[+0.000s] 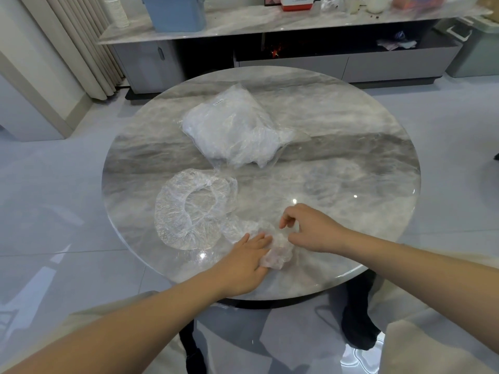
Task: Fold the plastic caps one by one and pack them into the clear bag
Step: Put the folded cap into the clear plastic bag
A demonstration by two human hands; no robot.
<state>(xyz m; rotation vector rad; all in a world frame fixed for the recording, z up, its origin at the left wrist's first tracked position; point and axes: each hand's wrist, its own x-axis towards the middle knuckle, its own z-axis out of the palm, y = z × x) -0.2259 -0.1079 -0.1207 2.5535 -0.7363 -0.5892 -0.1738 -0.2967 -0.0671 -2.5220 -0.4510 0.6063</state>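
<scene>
Hands at table's 6 o'clock edge, both on one crumpled cap (272,248). Left hand (244,261) lies palm down, fingers straight and close together, pressing the cap's left part flat against the table (351,163). Right hand (310,229) sits just right of it, at about 2 o'clock from the left hand, fingers curled downward with thumb and fingertips pinching the cap's upper edge. Exact amount of film caught in the pinch cannot be told; plastic is too clear. Cap bunched into an uneven wad between the two hands, resting on the tabletop.

Second cap (193,209) at 10 o'clock from the hands, lying open and flat, elastic rim forming a ring with a hollow centre. Its lower right edge is near, possibly touching, the held cap; cannot tell which.

Bag (232,128) past the table's centre toward 12 o'clock, slightly left, lying on its side, puffed with whitish crinkled contents. Its near edge is close to the second cap's far rim.

Round grey marbled table, glossy, with light glints. Beyond it at 12 o'clock, a low cabinet (297,63) with a marbled top holding a blue bin (176,13).
</scene>
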